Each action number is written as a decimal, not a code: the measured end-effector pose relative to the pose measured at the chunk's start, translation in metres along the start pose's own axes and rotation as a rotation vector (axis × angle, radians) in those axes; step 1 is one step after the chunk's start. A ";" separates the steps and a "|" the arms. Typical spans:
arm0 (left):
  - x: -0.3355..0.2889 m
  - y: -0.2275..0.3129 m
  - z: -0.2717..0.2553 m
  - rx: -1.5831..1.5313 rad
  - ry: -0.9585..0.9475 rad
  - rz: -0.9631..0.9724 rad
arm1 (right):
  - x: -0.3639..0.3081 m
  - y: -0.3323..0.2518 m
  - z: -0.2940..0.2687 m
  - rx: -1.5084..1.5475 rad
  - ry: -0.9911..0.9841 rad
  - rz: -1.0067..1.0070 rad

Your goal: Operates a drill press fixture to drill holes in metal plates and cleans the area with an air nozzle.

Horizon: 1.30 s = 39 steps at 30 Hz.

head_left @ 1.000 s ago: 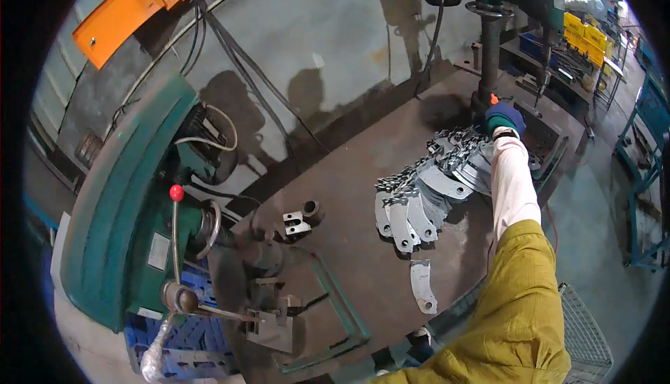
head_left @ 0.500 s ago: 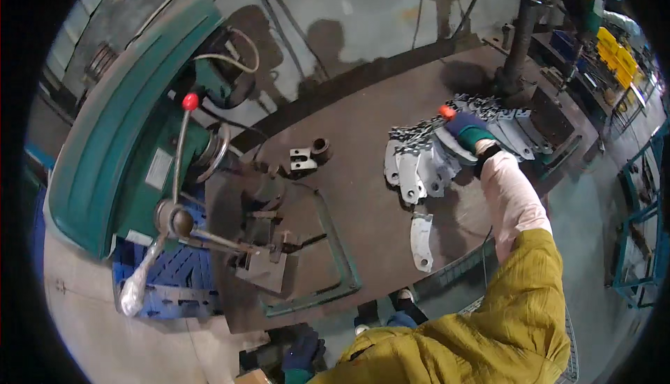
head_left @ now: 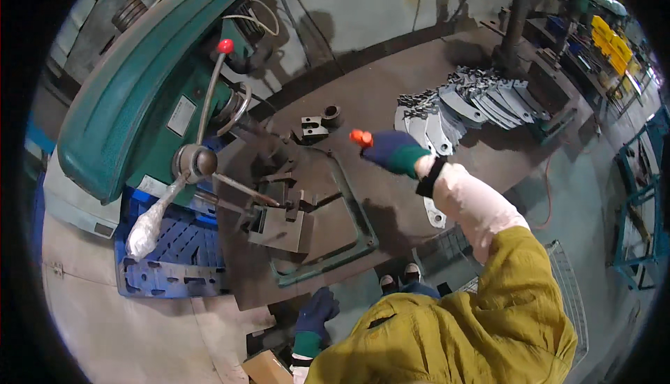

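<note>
My right hand (head_left: 391, 151), in a navy glove with a green cuff, is above the middle of the table with its fingers closed. A small orange thing (head_left: 361, 137) sticks out at its fingertips; its kind is not clear. Just behind that hand lie several curved flat metal plates (head_left: 447, 108) with holes, in an overlapping row. One single plate (head_left: 435, 215) rests near the front edge, partly hidden by my right forearm. My left hand (head_left: 318, 312), gloved alike, hangs low in front of the table, empty, with its fingers loosely apart.
A green drill press (head_left: 125, 105) with a red-knobbed lever (head_left: 225, 47) stands at the left. Beneath its handle sits a metal fixture (head_left: 283, 229) on a green-framed base (head_left: 363, 244). A blue crate (head_left: 171, 276), a cardboard box (head_left: 266, 368) and a wire basket (head_left: 565, 293) are around the table.
My right hand has moved left, away from the row of plates, with the orange thing still at its fingers. The view has shifted slightly; my left hand stays low.
</note>
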<state>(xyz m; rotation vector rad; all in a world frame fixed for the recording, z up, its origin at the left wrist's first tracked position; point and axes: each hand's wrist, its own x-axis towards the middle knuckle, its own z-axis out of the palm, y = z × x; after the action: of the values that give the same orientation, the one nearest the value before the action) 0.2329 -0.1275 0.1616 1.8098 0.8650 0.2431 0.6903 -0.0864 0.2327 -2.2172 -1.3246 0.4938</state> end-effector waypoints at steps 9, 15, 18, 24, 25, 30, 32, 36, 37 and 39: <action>-0.011 -0.055 -0.012 -0.471 0.120 -0.408 | -0.021 -0.028 0.053 0.014 0.028 0.027; 0.016 -0.084 -0.032 -0.699 0.139 -0.643 | -0.116 -0.031 0.076 -0.021 -0.159 0.189; 0.022 -0.057 -0.062 -0.810 -0.226 -0.549 | -0.168 0.054 0.038 0.006 0.097 0.449; 0.028 -0.078 -0.028 -0.641 0.040 -0.671 | -0.284 0.244 -0.051 -0.190 0.687 1.188; 0.031 -0.074 -0.024 -0.614 0.039 -0.681 | -0.286 0.243 -0.054 -0.186 0.643 1.159; 0.062 -0.045 -0.015 0.005 -0.272 -0.168 | -0.262 0.163 -0.033 -0.184 0.426 0.791; 0.069 -0.027 -0.006 0.030 -0.254 -0.116 | -0.247 0.161 -0.015 -0.205 0.332 0.639; 0.088 -0.018 0.006 0.621 -0.296 0.461 | -0.253 0.223 -0.052 -0.197 0.394 0.677; 0.097 -0.013 0.016 0.608 -0.322 0.442 | -0.260 0.266 -0.068 -0.189 0.506 0.669; 0.107 -0.004 0.037 0.496 -0.364 0.318 | -0.270 0.292 -0.133 -0.165 0.572 1.037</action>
<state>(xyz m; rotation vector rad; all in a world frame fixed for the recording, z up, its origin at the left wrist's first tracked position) 0.3279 -0.0835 0.1178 2.3598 0.3924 -0.1151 0.8444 -0.4731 0.1807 -2.7584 0.1390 0.0459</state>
